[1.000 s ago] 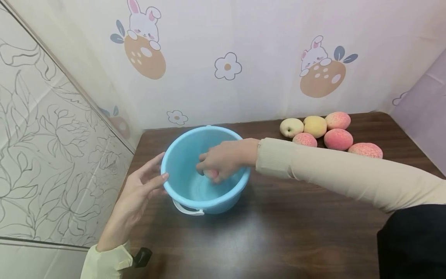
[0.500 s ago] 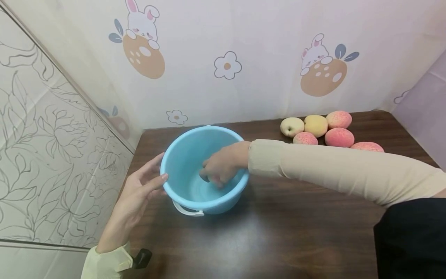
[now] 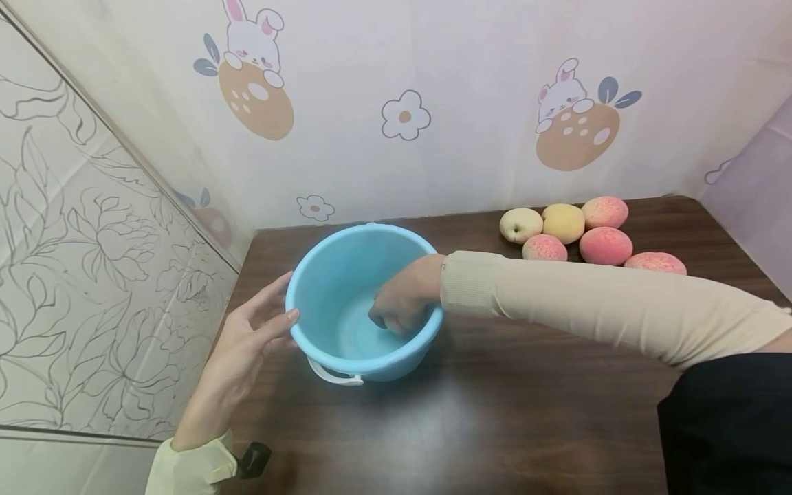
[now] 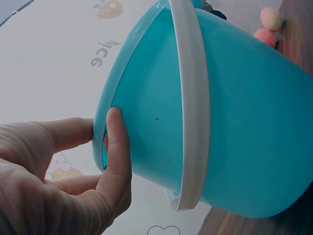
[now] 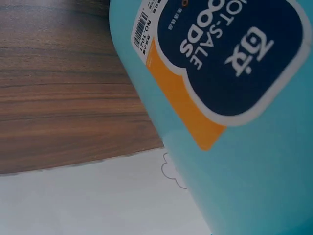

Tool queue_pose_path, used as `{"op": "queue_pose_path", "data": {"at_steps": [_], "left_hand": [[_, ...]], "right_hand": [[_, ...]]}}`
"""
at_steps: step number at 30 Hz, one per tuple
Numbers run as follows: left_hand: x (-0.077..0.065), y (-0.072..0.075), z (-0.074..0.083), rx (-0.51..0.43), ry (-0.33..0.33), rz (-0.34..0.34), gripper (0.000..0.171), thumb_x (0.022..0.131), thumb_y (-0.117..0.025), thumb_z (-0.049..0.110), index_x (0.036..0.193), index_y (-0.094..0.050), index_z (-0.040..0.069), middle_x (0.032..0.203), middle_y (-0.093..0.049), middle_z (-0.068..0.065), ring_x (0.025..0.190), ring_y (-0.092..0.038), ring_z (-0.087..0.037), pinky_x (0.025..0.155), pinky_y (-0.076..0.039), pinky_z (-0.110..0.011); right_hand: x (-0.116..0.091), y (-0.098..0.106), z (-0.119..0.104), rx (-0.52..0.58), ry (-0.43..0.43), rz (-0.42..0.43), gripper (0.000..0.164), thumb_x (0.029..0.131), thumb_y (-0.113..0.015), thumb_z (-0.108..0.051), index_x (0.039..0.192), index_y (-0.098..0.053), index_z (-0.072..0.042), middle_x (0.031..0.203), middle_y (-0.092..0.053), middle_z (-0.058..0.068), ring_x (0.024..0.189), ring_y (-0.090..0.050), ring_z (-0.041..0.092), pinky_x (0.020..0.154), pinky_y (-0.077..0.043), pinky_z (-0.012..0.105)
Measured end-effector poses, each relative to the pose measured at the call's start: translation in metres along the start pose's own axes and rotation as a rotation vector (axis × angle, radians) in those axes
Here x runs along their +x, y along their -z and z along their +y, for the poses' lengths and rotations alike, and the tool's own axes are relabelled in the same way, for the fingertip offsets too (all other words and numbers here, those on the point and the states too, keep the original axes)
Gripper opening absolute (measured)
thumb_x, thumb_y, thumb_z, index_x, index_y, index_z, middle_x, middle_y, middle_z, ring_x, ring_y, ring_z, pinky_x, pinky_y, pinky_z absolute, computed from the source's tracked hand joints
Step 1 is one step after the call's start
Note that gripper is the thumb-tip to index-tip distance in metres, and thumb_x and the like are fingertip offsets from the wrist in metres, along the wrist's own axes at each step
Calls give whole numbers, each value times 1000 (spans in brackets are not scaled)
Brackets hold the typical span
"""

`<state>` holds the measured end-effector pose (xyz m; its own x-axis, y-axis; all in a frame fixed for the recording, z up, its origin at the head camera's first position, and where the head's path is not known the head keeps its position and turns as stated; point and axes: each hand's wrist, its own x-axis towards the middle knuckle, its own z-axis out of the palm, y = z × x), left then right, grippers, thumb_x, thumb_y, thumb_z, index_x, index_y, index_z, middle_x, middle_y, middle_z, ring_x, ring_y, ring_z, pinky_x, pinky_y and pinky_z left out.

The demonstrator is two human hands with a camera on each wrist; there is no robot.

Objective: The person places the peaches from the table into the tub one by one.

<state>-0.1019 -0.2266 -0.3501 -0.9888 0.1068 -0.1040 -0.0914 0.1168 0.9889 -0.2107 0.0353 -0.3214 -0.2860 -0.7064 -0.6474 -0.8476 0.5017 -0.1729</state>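
A light blue bucket stands on the wooden table, and its white handle hangs down on the outside. My left hand grips the bucket's rim at the left; in the left wrist view the fingers and thumb lie on opposite sides of that rim. My right hand reaches over the right rim, low inside the bucket, with its knuckles bent. Its fingertips and anything under them are hidden. The right wrist view shows the bucket's outer wall with a dark blue and orange label, not the hand.
Several fruits lie at the table's back right: a pale apple, a yellow fruit and pink peaches. My right sleeve crosses in front of them. A patterned wall rises behind the table.
My right hand has gone lower and slightly right inside the bucket. The pink fruit seen in it one second ago is out of sight now. The left hand stays on the rim.
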Motion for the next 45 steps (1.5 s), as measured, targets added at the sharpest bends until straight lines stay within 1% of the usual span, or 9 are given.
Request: {"op": "queue_pose_path", "data": {"at_steps": [4, 10, 14, 20, 24, 32, 38, 42, 45], "left_hand": [[0, 0, 0, 0, 1, 3, 64, 100, -69, 13, 159, -43, 14, 129, -55, -13, 97, -77, -20, 83, -67, -37], [0, -1, 0, -4, -1, 2, 64, 100, -69, 12, 159, -43, 13, 130, -54, -14, 96, -77, -20, 83, -67, -36], [0, 0, -1, 5, -2, 5, 64, 100, -69, 13, 159, -44, 14, 130, -54, -14, 97, -77, -19, 84, -67, -37], [0, 0, -2, 13, -2, 6, 64, 100, -69, 14, 159, -44, 14, 129, -55, -13, 96, -77, -17, 84, -67, -37], [0, -1, -2, 14, -3, 6, 64, 100, -69, 14, 158, -44, 14, 129, -55, -13, 96, -77, -17, 84, -67, -36], [0, -1, -2, 9, -3, 3, 64, 100, -69, 13, 159, -43, 14, 130, -55, -12, 95, -77, -16, 84, -67, -36], [0, 0, -3, -5, -1, 0, 64, 100, -69, 12, 159, -43, 14, 129, -55, -11, 94, -77, -16, 84, -67, -36], [0, 0, -3, -8, 0, 3, 64, 100, -69, 12, 159, -43, 14, 129, -55, -12, 94, -77, -16, 84, -67, -36], [0, 0, -3, -2, -3, 3, 64, 100, -69, 12, 159, -43, 14, 129, -55, -12, 95, -77, -17, 84, -67, -36]], "right_hand": [[-1, -1, -1, 14, -11, -19, 36, 96, -59, -16, 129, -68, -26, 95, -63, -6, 86, -59, 15, 79, -48, 32], [-2, -1, -4, 23, -51, -22, 43, 95, -64, -21, 136, -67, -31, 102, -64, -7, 97, -59, 18, 86, -48, 36], [-2, -1, -4, 32, -70, -21, 45, 95, -67, -23, 139, -66, -33, 102, -64, -6, 100, -59, 18, 87, -48, 37], [-1, -2, -4, 32, -65, -13, 45, 95, -66, -24, 140, -65, -32, 106, -64, -5, 99, -60, 19, 86, -50, 37], [-1, -3, -4, 36, -58, -5, 46, 95, -66, -25, 140, -65, -32, 110, -65, -6, 102, -60, 20, 87, -50, 38], [-1, -2, -4, 49, -41, 24, 51, 98, -62, -30, 149, -57, -31, 127, -63, -6, 114, -57, 21, 99, -49, 42], [1, 1, -4, 42, -35, 58, 52, 99, -66, -35, 150, -55, -32, 132, -63, -6, 115, -57, 19, 103, -52, 42], [1, 3, -5, 52, -31, 68, 54, 99, -67, -33, 151, -55, -29, 133, -62, -4, 114, -58, 20, 100, -54, 40], [0, 5, -6, 47, -39, 83, 54, 99, -67, -32, 151, -55, -29, 136, -62, -3, 116, -57, 20, 101, -54, 42]]}}
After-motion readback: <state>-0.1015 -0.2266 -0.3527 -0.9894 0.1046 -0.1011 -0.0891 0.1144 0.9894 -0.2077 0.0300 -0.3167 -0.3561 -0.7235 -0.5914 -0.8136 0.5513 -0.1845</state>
